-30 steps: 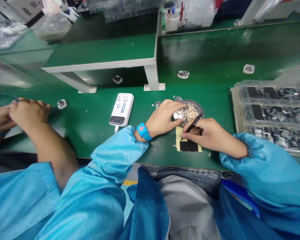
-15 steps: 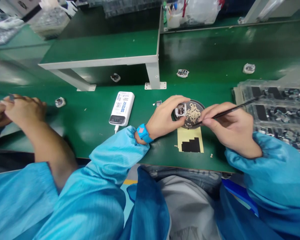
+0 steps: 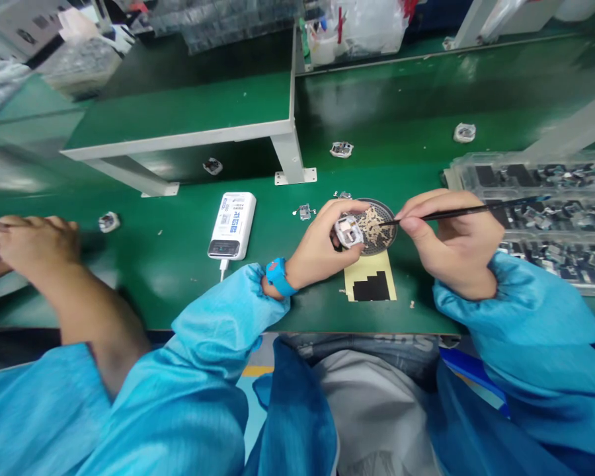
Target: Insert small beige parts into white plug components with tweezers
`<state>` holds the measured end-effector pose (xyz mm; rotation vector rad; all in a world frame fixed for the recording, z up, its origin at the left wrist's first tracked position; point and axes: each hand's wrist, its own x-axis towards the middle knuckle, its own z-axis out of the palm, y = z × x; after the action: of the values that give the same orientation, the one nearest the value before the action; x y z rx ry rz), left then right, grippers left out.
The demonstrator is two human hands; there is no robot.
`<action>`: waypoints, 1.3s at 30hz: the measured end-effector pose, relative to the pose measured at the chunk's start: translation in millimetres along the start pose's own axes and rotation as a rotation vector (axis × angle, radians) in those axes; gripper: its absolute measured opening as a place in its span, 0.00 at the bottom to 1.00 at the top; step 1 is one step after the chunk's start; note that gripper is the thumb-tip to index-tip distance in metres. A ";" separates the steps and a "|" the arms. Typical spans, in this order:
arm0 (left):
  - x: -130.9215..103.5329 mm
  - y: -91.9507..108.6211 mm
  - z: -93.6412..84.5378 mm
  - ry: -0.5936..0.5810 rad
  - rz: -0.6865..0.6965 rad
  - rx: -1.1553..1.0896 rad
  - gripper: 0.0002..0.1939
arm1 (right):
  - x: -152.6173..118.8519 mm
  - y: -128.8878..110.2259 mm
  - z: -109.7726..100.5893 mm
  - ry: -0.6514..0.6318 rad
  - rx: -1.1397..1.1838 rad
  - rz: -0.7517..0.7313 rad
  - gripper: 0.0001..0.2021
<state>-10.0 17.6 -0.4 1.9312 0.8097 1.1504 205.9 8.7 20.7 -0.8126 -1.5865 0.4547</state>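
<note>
Near the front edge of the desk [image 3: 297, 304], the left hand's [image 3: 322, 248] grip pinches a white-framed part [image 3: 348, 231] over the round dish's [image 3: 393, 239] left side. The right hand's [image 3: 449, 241] grip pinches dark tweezers [image 3: 439, 214], tip at the dish's beige pieces [image 3: 373, 226].

Blue print + QR-type code seen on wht power bank [image 3: 232, 225], 9 o'clock; chars too blurred to be read. Pale lettering on dk grey cloth [image 3: 411, 345], 4 o'clock, part-hidden, can't be read.
</note>
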 end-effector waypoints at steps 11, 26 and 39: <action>-0.5 -5.7 1.6 -0.056 -0.280 -0.563 0.40 | 2.2 -6.1 0.1 0.064 0.062 -0.068 0.06; 0.5 12.4 4.8 0.010 -0.476 -0.511 0.17 | -1.5 -8.6 -3.0 0.011 0.068 -0.094 0.06; -3.2 -0.5 7.4 -0.042 -0.433 -0.529 0.16 | -2.1 -2.9 3.2 -0.186 -0.099 -0.071 0.07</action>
<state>-4.6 13.3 -4.6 1.2653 0.7585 0.9338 202.1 5.7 20.6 -0.8041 -1.8161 0.4130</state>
